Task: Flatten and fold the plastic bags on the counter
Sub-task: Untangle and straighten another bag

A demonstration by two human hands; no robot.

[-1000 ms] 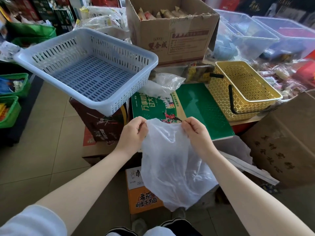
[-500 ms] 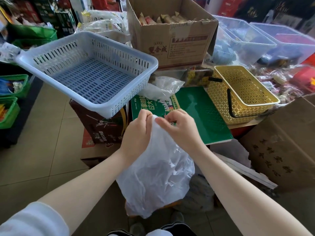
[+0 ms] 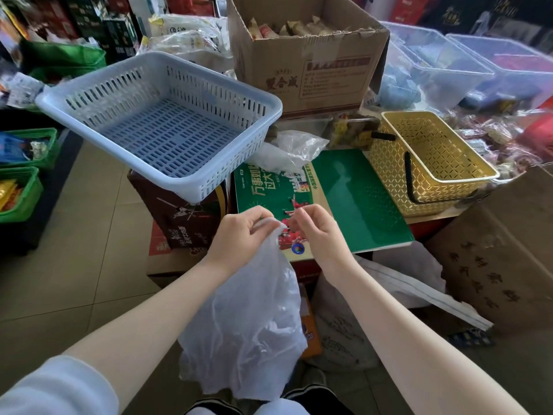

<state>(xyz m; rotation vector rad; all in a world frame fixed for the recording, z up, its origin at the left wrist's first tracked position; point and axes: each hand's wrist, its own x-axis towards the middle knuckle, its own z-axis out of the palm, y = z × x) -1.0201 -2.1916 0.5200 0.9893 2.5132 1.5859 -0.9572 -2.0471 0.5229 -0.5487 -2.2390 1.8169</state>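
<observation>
Plastic bag (image 3: 248,319) hangs lengthwise straight down from the left hand (image 3: 239,235), pinched at its bunched top edge above the floor, while the right hand (image 3: 314,232), fingers curled and apparently holding nothing, hovers just beside that edge.

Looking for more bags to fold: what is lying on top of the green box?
A crumpled clear plastic bag lies on the green box at its far edge. Whatever is beneath that bag is hidden.
</observation>
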